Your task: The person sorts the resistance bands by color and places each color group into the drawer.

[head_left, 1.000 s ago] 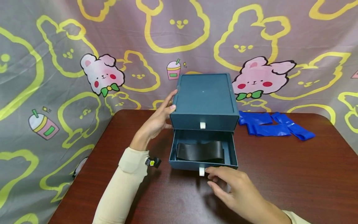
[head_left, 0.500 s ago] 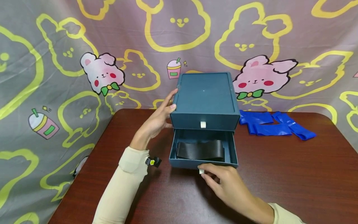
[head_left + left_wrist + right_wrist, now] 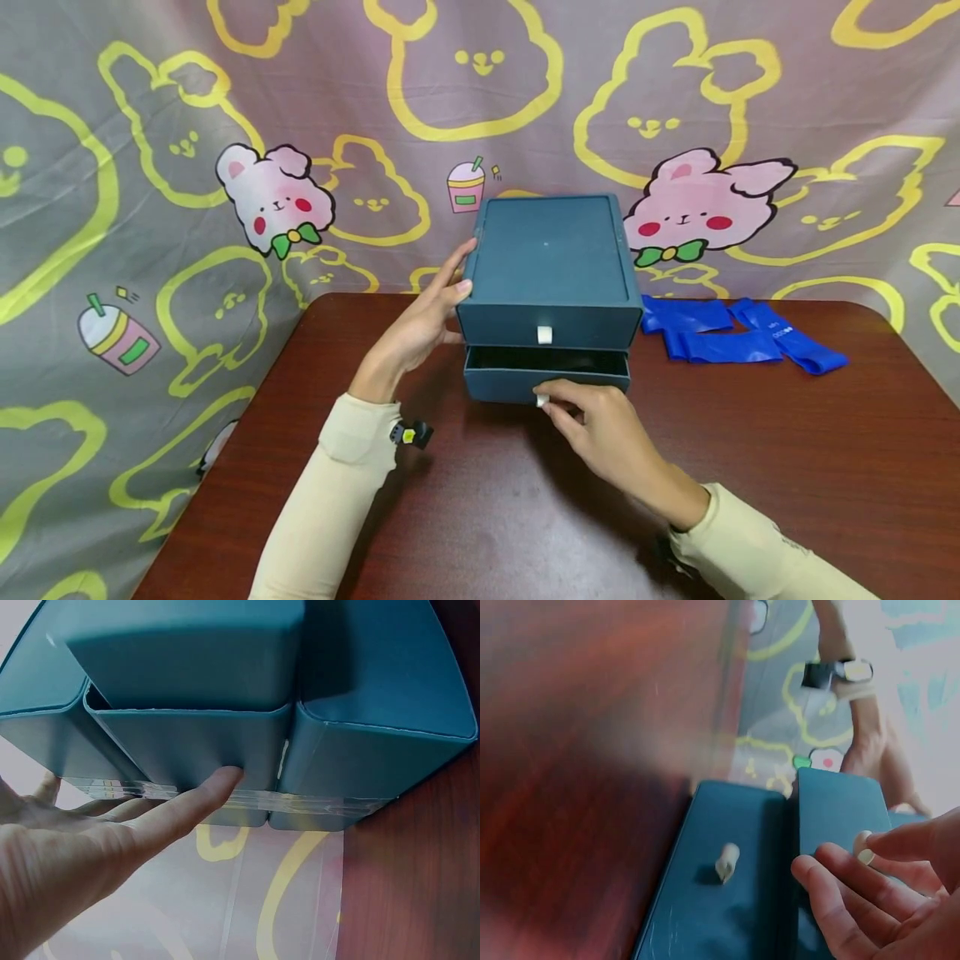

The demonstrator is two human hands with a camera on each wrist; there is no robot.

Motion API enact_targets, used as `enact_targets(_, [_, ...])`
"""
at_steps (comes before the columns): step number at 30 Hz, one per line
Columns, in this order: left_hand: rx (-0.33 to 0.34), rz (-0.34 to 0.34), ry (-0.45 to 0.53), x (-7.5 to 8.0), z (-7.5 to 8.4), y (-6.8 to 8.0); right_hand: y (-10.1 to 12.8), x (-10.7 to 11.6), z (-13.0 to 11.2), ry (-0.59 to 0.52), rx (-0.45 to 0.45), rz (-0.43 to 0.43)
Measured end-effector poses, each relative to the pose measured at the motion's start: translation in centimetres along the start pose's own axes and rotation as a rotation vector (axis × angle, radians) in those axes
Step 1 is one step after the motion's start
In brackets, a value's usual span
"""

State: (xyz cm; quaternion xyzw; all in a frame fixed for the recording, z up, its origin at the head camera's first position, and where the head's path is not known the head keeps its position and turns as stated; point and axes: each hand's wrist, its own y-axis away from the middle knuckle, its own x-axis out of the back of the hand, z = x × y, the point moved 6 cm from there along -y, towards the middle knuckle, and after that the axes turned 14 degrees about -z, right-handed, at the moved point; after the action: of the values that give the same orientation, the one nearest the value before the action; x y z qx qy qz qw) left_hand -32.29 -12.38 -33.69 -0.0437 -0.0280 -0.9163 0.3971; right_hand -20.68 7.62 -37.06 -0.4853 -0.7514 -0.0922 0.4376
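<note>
A dark teal drawer cabinet [image 3: 551,250] stands on the table, its stacked tiers bound with clear tape [image 3: 330,804] in the left wrist view. My left hand [image 3: 416,329] rests against the cabinet's left side with its fingers extended. Below the top drawer, another drawer [image 3: 495,386] sticks out a short way, its inside dark. My right hand [image 3: 600,421] pinches the white knob [image 3: 542,401] of that drawer between thumb and forefinger. In the right wrist view, a further drawer front [image 3: 682,922] with its own knob [image 3: 727,862] lies nearer the table.
Several blue elastic bands [image 3: 731,347] lie at the back right of the brown table [image 3: 795,450]. Behind it hangs a cartoon-printed curtain [image 3: 360,83], which also covers the left side. Another white knob [image 3: 544,335] is on the shut top drawer.
My right hand has taken hold of the knob and pushed the drawer most of the way in. The black band inside it is now hidden. My left hand has stayed in place.
</note>
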Motion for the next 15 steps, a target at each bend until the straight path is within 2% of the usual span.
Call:
enact_targets(8, [0.009,0.004,-0.024,0.1,-0.2,-0.2,-1.9,0.5,1.8,-0.010,-0.023,0.023])
enact_targets(15, [0.010,0.012,-0.025,0.0,-0.1,-0.1,-1.8,0.4,2.1,-0.051,-0.062,0.025])
